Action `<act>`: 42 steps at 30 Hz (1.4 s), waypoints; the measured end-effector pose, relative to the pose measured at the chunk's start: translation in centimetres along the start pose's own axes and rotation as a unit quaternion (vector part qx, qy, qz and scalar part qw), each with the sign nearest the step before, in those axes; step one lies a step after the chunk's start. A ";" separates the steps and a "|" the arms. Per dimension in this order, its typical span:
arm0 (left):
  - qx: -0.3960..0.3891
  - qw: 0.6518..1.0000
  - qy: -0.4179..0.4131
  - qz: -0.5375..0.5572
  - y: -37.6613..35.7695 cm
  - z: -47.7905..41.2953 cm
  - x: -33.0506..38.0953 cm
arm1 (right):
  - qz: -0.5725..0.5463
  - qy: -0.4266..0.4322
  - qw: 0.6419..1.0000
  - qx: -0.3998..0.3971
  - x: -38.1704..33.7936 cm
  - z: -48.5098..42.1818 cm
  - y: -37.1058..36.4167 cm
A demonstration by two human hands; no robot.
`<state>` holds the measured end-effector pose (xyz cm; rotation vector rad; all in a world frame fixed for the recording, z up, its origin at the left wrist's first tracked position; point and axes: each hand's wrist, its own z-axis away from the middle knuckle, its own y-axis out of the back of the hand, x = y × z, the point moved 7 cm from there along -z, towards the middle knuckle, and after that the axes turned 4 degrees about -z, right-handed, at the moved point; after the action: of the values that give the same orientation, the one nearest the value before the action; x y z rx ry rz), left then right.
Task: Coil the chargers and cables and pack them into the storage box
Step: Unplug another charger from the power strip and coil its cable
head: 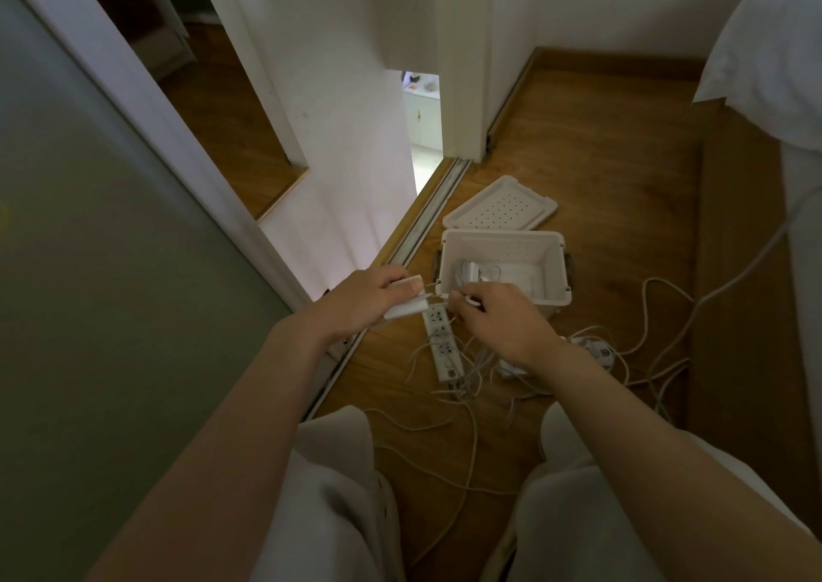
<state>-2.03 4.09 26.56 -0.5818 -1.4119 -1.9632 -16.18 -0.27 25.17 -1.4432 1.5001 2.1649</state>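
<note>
Left hand is curled around the flat white plastic charger brick. Right hand pinches its thin white cable close to the brick. Both are at 8 o'clock of the open white perforated plastic storage box. The brick looks light and rigid, so I hold the body. The cable looks limp and likely tangle-prone, so I pinch near the brick and loop outward.

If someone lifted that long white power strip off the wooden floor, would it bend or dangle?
The long white power strip looks like a rigid plastic bar, so it would probably stay straight. Thin white cables lie tangled at its near end, so they would likely drag along and sag limply. Being flat-sided, it seems unlikely to roll.
</note>
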 end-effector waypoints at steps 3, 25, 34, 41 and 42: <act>0.022 0.999 -0.010 -0.047 0.3 -0.4 -0.3 | -0.075 -0.010 0.997 -0.036 -1.0 0.5 -0.2; 0.085 0.979 0.041 0.181 0.0 0.3 0.0 | 0.151 -0.088 0.952 -0.251 3.3 2.0 -4.4; 0.153 0.954 0.023 0.258 -0.9 -1.0 2.0 | -0.273 -0.060 0.947 -0.159 -2.1 1.8 -6.2; -0.017 0.940 -0.018 0.339 -1.3 -0.7 2.1 | 0.003 0.026 0.993 -0.115 1.3 0.2 -3.5; -0.027 0.954 -0.020 0.298 -1.2 -0.3 2.2 | 0.039 0.041 0.993 -0.105 1.6 -0.1 -3.0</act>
<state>-4.44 3.52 27.11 -0.9502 -1.0419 -1.5089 -15.23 0.57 22.01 -1.5800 1.4112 2.3995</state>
